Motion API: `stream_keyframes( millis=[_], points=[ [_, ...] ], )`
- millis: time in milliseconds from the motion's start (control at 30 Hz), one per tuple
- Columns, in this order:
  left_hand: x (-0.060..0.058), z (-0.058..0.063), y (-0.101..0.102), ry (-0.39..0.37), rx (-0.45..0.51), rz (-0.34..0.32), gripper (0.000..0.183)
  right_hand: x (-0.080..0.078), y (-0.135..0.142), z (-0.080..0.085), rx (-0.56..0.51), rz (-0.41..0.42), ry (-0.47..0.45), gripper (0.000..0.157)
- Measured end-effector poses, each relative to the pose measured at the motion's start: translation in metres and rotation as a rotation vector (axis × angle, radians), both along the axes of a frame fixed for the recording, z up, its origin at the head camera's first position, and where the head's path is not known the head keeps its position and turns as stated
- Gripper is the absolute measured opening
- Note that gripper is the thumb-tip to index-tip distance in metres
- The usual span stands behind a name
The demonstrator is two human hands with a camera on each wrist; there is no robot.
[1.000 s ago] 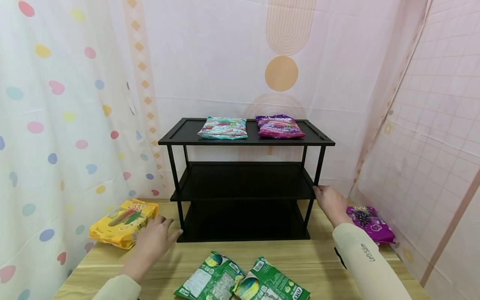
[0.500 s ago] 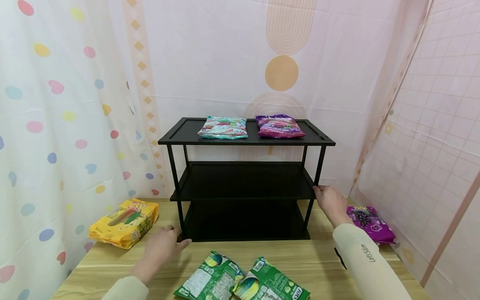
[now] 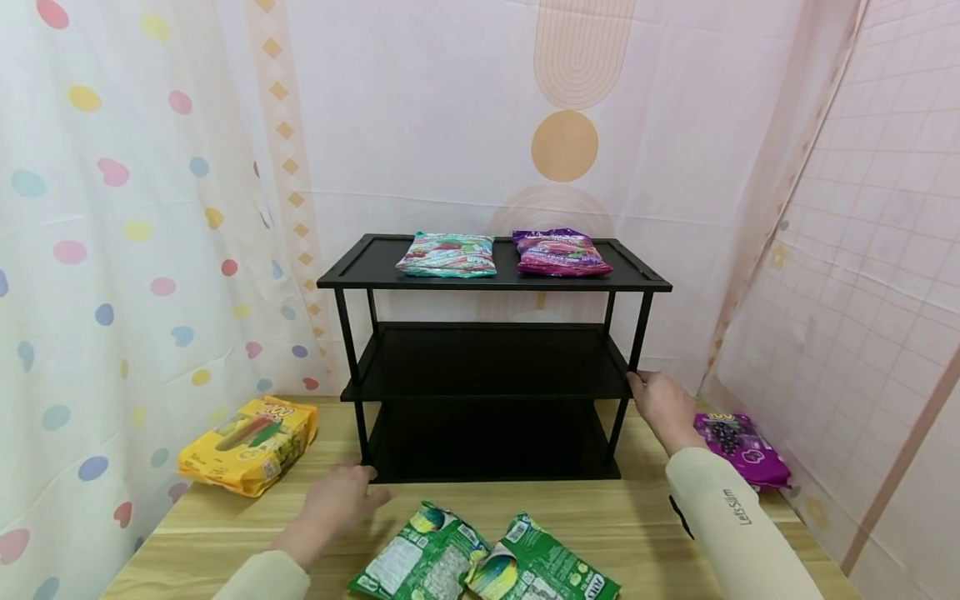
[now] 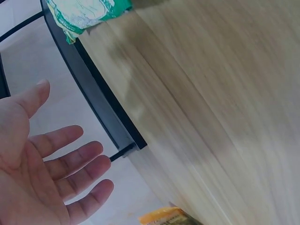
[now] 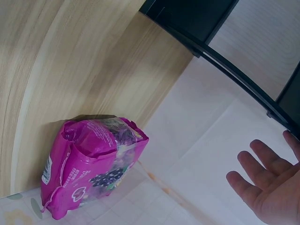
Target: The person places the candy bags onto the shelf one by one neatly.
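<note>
A black three-tier shelf rack (image 3: 480, 398) stands on the wooden table. At its front right post, level with the middle tier, my right hand (image 3: 663, 407) holds the rack between thumb and index finger; its other fingers (image 5: 255, 171) spread loosely away. Beside the bottom tier's front left corner is my left hand (image 3: 335, 504), slightly blurred. Its fingers (image 4: 77, 159) are spread and hold nothing. On the top tier lie a teal candy bag (image 3: 447, 256) and a purple-pink candy bag (image 3: 562, 253). The middle and bottom tiers are bare.
Two green candy bags (image 3: 423, 554) lie on the table (image 3: 652, 533) before the rack. A yellow bag (image 3: 251, 446) rests at the left, and a purple grape-printed bag (image 3: 741, 450) at the right. Patterned curtains (image 3: 420, 125) surround the back and sides.
My left hand has moved right and down from beside the yellow bag to the rack's lower left corner. The right hand stays at the right post.
</note>
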State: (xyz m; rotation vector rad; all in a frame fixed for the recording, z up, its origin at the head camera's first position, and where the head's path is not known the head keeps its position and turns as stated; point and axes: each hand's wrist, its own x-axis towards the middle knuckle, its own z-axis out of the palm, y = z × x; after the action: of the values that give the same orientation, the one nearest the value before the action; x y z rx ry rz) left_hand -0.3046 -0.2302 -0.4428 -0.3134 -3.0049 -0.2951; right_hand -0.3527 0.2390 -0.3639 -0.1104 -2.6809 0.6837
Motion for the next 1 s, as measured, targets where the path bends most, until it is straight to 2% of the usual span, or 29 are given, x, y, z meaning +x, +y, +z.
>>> stream_keyframes(
  millis=[200,433,633,867,1000],
  points=[
    [0.000,-0.004,0.007,-0.030,0.005,-0.024,0.054,0.000,0.001,-0.001,0.004,0.003,0.007,0.046],
    [0.001,-0.009,0.016,-0.154,0.002,-0.025,0.047,-0.001,0.000,0.000,0.007,-0.002,0.006,0.046],
    [0.007,-0.010,0.026,-0.221,-0.012,-0.028,0.052,-0.002,-0.001,0.000,0.009,-0.005,0.002,0.046],
    [0.014,-0.013,0.032,-0.255,0.041,-0.041,0.045,-0.002,-0.001,0.000,0.013,-0.007,0.011,0.045],
    [0.014,-0.013,0.032,-0.258,0.066,-0.073,0.041,-0.002,0.000,0.000,0.009,-0.005,0.007,0.045]
  ],
)
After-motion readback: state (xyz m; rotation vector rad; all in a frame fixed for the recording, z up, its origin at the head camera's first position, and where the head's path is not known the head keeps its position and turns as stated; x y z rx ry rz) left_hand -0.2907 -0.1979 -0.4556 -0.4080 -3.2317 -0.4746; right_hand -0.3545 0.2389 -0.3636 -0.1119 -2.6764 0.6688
